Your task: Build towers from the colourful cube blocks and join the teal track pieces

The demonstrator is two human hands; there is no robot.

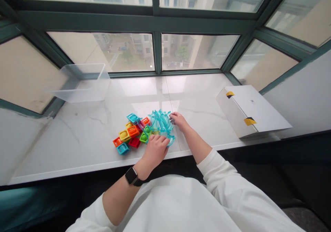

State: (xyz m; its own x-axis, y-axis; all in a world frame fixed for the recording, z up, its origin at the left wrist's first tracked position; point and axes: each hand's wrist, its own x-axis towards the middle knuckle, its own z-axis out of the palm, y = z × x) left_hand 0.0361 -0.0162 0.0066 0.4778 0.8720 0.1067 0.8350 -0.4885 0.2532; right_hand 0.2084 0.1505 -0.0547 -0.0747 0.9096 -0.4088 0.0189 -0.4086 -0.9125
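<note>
A heap of translucent blue plastic pieces (160, 120), with curved, rail-like shapes, lies on the white marble-look sill. My left hand (156, 148) rests at the heap's near side, its fingers curled over a blue piece there. At the right edge of the heap, my right hand (179, 120) has its fingers bent together against the blue pieces; what is between the fingertips is too small to make out. Left of the heap are several coloured plastic blocks, among them an orange block (133, 131), a yellow block (124, 135), a green block (144, 138) and a blue block (122, 149).
A clear plastic bin (85, 94) stands at the back left by the window. On the right is a white box (254, 109) with yellow-and-black tabs. The sill's front edge (77, 170) runs close before me, and dark window frames (134, 74) bound the back.
</note>
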